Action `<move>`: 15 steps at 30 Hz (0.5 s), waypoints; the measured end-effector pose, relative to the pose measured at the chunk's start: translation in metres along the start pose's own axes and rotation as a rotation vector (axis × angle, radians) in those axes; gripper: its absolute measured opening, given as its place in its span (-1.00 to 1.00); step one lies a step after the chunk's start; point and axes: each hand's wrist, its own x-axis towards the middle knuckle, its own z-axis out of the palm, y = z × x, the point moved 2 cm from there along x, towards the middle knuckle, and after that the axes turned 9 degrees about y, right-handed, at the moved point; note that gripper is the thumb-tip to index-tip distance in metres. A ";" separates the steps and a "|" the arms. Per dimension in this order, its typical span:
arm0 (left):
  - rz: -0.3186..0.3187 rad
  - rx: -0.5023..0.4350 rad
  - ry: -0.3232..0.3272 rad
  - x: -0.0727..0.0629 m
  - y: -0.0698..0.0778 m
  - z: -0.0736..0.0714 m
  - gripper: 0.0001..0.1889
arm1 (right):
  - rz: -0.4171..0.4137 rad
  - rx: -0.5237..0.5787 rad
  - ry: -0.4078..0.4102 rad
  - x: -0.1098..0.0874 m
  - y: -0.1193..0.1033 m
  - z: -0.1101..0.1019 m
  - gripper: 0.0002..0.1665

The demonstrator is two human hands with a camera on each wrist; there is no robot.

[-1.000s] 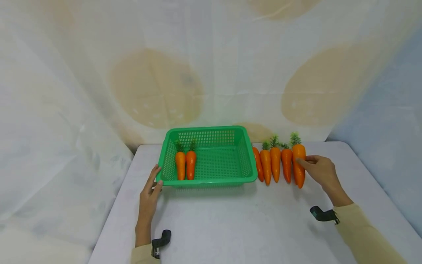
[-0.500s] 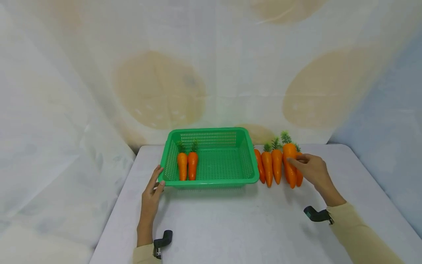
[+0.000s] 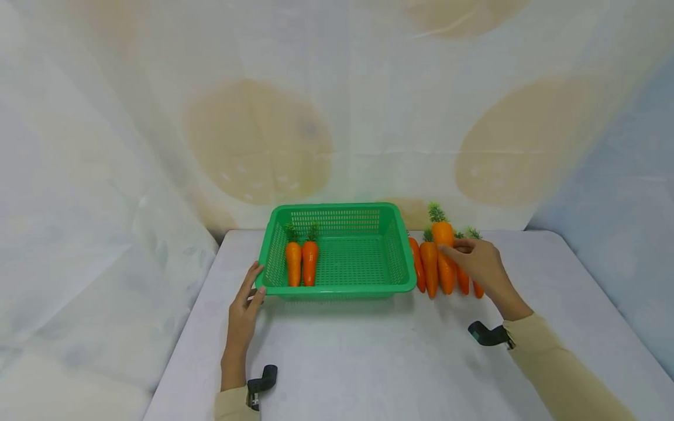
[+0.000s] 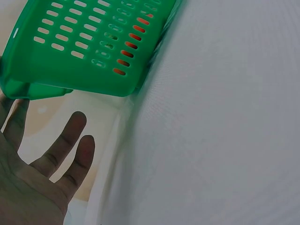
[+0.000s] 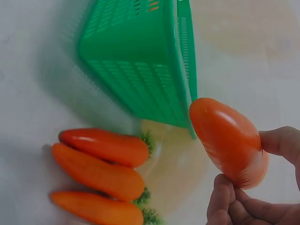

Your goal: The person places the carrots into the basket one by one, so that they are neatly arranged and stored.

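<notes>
Pale cloth with large tan blotches hangs behind and to both sides of a white desk [image 3: 368, 351], closing it in at the back and left; the desk's near half is open surface.

On the desk's far middle sits a green basket [image 3: 337, 289], slotted, long side running left to right. Two carrots [image 3: 302, 263] lie side by side along its left wall, green tops toward the backdrop, tips toward the person. The rest of the basket floor is bare.

Just right of the basket, a row of carrots [image 3: 429, 266] lies on the desk, parallel, tops away, tips near. The head view partly hides this row behind the right hand; the right wrist view shows three of them [image 5: 98, 173] lying close together beside the basket's outer wall.

The right hand [image 3: 476, 263] grips one carrot [image 3: 444, 257] between thumb and fingers, lifted above the row, its long axis running near to far with the leafy top pointing toward the backdrop. In the right wrist view its rounded orange body [image 5: 229, 140] hangs clear of the desk, near the basket's corner.

The left hand [image 3: 244, 304] lies relaxed, fingers straight, fingertips touching the basket's near left corner. The left wrist view shows spread fingers [image 4: 65, 145] under the basket's rim and holding nothing.
</notes>
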 end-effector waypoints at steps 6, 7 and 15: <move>-0.014 0.005 -0.001 0.000 0.001 0.001 -0.49 | -0.018 0.007 -0.005 0.003 -0.013 0.008 -0.06; -0.014 0.008 0.001 0.000 0.001 0.001 -0.49 | -0.020 0.015 -0.012 0.003 -0.015 0.009 -0.06; -0.014 -0.001 0.007 0.002 -0.014 0.002 -0.49 | -0.063 0.033 -0.034 0.005 -0.034 0.023 -0.10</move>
